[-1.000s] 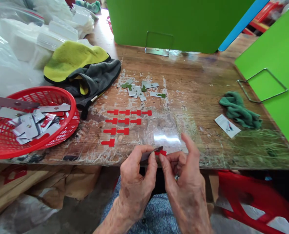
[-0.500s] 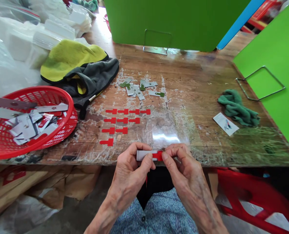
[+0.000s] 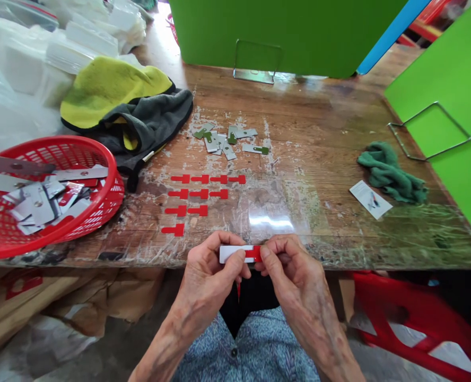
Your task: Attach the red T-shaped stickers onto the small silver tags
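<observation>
My left hand (image 3: 209, 276) pinches a white rectangular strip (image 3: 229, 253) at the table's front edge, its thumb pressed on top. A red T-shaped piece (image 3: 256, 253) lies over the strip's right end, and my right hand (image 3: 291, 276) grips that end between thumb and fingers. A narrow red tip (image 3: 238, 291) hangs below my left fingers; what it belongs to is hidden. Beyond my hands, flat red T-shaped pieces (image 3: 198, 194) lie in staggered rows. Farther back is a loose pile of grey strips (image 3: 220, 143), some with green T-shaped pieces (image 3: 262, 150).
A red plastic basket (image 3: 118, 196) with metal and white strips stands at left, beside a yellow and grey cloth (image 3: 116, 95) and plastic-wrapped stacks (image 3: 16, 53). At right lie a green cloth (image 3: 392, 172) and a printed card (image 3: 369, 199). Green panels (image 3: 299, 37) stand behind.
The strip with its red piece has shifted slightly left in my hands and turned to show a brighter, flatter face. The narrow red tip below my left fingers shows more clearly.
</observation>
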`<state>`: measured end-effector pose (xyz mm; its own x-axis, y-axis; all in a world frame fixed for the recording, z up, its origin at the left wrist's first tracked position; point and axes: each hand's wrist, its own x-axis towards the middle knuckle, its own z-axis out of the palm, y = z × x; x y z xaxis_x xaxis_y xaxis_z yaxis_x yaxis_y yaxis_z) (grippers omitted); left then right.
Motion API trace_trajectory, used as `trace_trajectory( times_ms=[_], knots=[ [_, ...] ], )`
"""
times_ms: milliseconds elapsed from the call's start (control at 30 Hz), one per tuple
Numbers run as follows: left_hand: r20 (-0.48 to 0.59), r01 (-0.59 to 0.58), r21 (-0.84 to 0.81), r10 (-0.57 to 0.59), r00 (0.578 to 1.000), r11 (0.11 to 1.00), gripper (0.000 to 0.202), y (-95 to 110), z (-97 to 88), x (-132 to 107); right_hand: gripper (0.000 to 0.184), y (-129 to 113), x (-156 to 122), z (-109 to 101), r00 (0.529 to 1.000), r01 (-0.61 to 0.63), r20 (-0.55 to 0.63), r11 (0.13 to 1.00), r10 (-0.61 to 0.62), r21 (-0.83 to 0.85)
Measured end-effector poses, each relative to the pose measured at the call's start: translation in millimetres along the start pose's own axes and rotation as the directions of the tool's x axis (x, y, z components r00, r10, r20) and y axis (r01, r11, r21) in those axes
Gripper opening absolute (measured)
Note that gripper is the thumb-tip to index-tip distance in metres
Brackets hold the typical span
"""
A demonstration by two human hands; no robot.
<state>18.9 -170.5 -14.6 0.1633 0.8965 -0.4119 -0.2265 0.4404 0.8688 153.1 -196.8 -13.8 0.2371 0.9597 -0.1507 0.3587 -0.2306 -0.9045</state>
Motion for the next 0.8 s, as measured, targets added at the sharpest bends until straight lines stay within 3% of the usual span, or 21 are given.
trace_trajectory(
  times_ms=[467,567,633,700,800],
  knots=[
    [-0.035,-0.038,-0.026,0.037,0.999,0.999,0.011,-1.8,0.8,-1.8,0.023,-2.4,-3.6,7.5,0.993,0.073,-0.085,0.994,-0.080,-0.082],
    [-0.064,-0.058,-0.028,0.056,0.996,0.998,0.012,-2.2,0.7,-2.3,0.019,-1.5,-3.2,9.1,0.996,-0.021,-0.084,0.997,0.028,0.078],
    [-0.075,-0.067,-0.033,0.064,0.995,0.997,0.012,-3.2,-0.1,-2.5,0.033,-1.8,-1.6,8.6,0.990,-0.078,-0.094,0.964,0.105,0.254],
    [-0.070,-0.065,-0.036,0.062,0.996,0.997,0.012,-4.5,-0.2,-3.2,0.042,-3.3,0.3,7.1,0.991,-0.098,-0.053,0.930,0.125,0.355],
    [-0.048,-0.047,-0.032,0.045,0.998,0.998,0.012,-5.0,1.3,-5.1,0.023,-5.5,3.5,5.5,0.989,-0.104,0.130,0.947,0.067,0.304]
  ],
)
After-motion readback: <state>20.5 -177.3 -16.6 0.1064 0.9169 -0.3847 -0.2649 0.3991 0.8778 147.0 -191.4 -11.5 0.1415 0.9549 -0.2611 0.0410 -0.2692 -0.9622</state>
